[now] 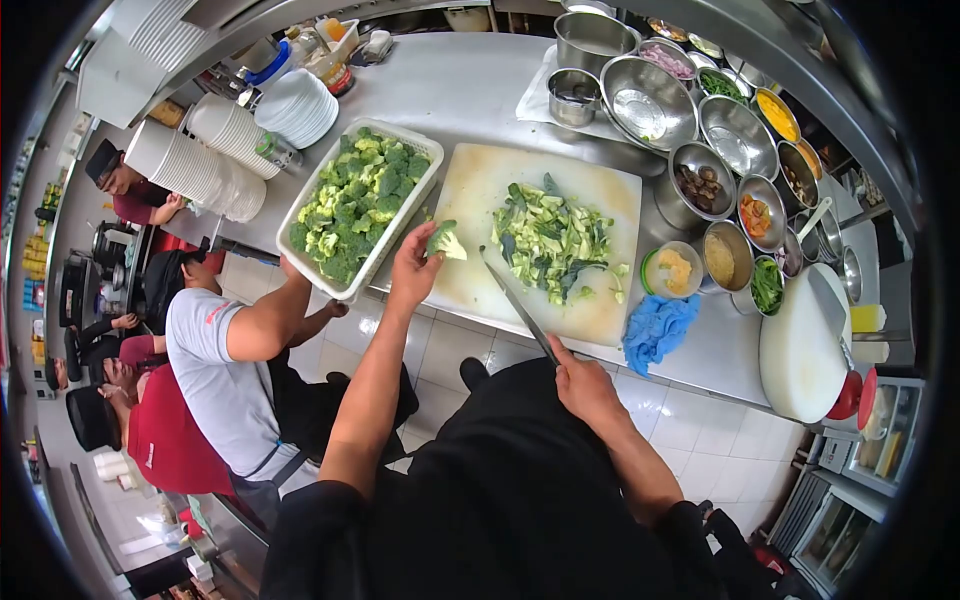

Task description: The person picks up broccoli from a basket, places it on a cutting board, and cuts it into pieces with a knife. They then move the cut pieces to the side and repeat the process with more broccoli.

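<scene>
My left hand (413, 265) pinches a broccoli floret (447, 241) above the left edge of the white cutting board (460, 185). In my right hand (582, 385) is the handle of a knife (520, 308); its blade points up and left over the board's front part. Chopped green and pale broccoli pieces (550, 240) lie in a pile on the board, right of the blade. Left of the board, a white basket (433, 160) holds many broccoli florets (362, 200). A crumpled blue cloth (660, 330) sits at the board's front right corner.
Steel bowls (648, 105) and pots of ingredients line the right and back. A round white block (800, 345) stands at the far right. Stacked white containers (185, 165) are at the left. A person in a grey shirt (215, 370) stands close on the left, with others beyond.
</scene>
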Tool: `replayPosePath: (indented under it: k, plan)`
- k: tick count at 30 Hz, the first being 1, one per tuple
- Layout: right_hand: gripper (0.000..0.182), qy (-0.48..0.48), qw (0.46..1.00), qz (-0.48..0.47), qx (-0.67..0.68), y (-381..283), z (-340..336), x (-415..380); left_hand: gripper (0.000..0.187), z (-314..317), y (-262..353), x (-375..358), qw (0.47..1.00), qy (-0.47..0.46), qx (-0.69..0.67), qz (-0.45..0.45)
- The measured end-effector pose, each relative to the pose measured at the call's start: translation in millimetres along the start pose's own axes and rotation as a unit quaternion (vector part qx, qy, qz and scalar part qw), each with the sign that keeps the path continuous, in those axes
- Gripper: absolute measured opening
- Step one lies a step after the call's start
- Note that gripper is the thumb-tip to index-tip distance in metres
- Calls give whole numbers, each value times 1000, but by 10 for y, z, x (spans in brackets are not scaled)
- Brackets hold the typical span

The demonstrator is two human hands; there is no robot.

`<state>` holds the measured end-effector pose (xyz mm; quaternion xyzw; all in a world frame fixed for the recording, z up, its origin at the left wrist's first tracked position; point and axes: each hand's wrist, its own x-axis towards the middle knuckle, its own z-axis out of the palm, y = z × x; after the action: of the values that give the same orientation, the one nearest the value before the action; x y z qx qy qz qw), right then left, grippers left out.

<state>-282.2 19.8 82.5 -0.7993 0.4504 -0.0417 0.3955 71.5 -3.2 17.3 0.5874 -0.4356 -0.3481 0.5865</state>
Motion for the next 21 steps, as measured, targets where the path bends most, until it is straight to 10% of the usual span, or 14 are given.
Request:
replayPosePath:
  k: [9, 11, 14, 21]
  plan:
    - [63, -40, 999, 35, -12, 105, 90, 6, 59, 214, 48, 175, 998, 31, -34, -38]
    - [64, -37, 998, 43, 1, 129, 123, -5, 50, 236, -137, 239, 980, 36, 121, 155]
    - [64, -37, 998, 52, 3, 141, 120, -41, 43, 206, -25, 73, 911, 5, 355, 212]
    - [63, -41, 998, 53, 14, 121, -4, -231, 31, 153, -58, -366, 952, 64, 291, 71]
